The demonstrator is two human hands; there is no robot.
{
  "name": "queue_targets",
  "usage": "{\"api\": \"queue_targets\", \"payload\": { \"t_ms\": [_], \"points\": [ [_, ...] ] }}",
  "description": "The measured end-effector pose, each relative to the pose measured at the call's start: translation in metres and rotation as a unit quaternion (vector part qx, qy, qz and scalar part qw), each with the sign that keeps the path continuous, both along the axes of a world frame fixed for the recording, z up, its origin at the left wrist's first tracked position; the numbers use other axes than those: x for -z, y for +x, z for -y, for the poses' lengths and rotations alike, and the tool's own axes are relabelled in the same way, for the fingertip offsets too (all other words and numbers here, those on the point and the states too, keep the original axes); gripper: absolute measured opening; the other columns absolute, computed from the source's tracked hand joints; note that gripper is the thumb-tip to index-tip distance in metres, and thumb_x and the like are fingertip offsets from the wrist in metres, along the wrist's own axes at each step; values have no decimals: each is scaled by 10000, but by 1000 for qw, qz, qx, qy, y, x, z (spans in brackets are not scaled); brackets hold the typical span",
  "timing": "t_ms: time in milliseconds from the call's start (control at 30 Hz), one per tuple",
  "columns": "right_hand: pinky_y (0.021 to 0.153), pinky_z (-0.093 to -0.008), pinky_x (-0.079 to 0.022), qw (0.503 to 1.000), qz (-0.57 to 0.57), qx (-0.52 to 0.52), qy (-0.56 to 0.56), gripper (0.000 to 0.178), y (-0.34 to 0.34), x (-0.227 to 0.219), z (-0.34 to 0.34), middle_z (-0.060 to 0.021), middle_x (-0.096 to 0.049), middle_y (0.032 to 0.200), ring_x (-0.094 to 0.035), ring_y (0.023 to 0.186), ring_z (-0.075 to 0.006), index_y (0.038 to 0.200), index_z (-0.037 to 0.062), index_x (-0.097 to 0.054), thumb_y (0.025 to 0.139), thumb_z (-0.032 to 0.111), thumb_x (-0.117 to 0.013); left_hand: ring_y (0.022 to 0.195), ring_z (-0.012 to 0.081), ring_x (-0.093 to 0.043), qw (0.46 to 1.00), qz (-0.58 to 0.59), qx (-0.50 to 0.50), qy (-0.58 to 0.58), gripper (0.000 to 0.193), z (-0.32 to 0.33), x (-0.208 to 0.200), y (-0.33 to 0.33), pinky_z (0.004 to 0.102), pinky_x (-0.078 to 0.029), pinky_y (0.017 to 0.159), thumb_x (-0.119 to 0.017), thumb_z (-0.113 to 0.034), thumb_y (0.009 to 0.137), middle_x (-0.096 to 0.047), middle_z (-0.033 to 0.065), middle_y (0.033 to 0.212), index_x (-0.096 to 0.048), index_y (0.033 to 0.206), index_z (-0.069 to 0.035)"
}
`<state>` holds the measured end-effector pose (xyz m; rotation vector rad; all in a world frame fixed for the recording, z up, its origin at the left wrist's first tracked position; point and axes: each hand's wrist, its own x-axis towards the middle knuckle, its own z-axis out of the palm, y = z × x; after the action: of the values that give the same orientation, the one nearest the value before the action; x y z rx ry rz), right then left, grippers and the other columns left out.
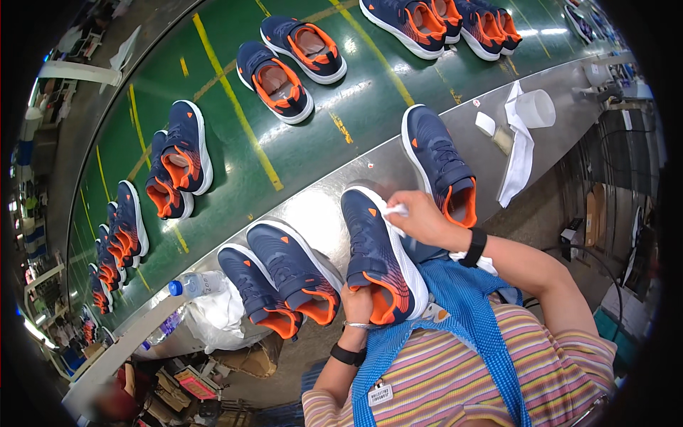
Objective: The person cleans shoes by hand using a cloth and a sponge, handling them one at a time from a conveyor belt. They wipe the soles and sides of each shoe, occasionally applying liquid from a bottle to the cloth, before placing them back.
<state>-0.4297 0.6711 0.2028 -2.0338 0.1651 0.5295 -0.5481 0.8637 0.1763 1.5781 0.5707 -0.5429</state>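
A navy sneaker (364,231) with orange lining and a white sole is tilted in front of me, toe pointing away. My left hand (356,304) is closed on its heel opening, fingers partly hidden inside. Between the pinched fingers of my right hand (425,219) is a small white cloth (397,211), which meets the edge of the sole near the toe. Just right of that hand, another navy sneaker (442,153) rests on the metal ledge (306,213). To the left, two more sneakers (292,263) (252,281) stand side by side at the ledge's edge.
Pairs of matching sneakers (284,82) stand along the green conveyor belt (235,135) beyond the ledge. On the ledge's right lie a white cloth strip (518,146) and a translucent cup (535,109). A blue-capped bottle (196,286) and a white plastic bag (217,317) are at the left.
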Motion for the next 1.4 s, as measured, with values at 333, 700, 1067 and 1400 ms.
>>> {"api": "queue_targets", "payload": {
  "t_ms": [333,700,1067,1400],
  "points": [
    [660,-364,-448,1000,-18,-2,14,174,-6,-10,-6,-207,-591,712,-590,733,-341,790,-31,-587,691,111,-606,811,143,-563,998,22,-44,-42,198,0,1,-1,249,-444,715,-478,-19,784,-609,76,898,-577,947,36],
    [703,-401,-439,991,46,-127,-12,142,0,-11,-7,-223,-575,803,-559,788,-372,812,-26,-588,684,31,-563,827,124,-557,997,-14,-26,-65,222,-13,3,-4,249,-451,726,-475,14,784,-600,60,925,-571,984,26],
    [710,-398,-442,968,69,-241,4,138,18,-10,-13,-185,-565,812,-554,800,-359,808,-25,-586,675,5,-560,826,174,-589,1000,16,25,-8,238,-22,10,-5,265,-474,717,-486,54,759,-605,85,945,-560,985,43],
    [675,-356,-438,991,4,-125,56,164,25,-11,-11,-182,-580,810,-575,769,-317,853,-7,-540,730,91,-587,857,165,-581,998,30,-16,-54,249,-27,13,-9,267,-471,728,-463,61,766,-599,87,976,-557,995,27]
  ]
}}
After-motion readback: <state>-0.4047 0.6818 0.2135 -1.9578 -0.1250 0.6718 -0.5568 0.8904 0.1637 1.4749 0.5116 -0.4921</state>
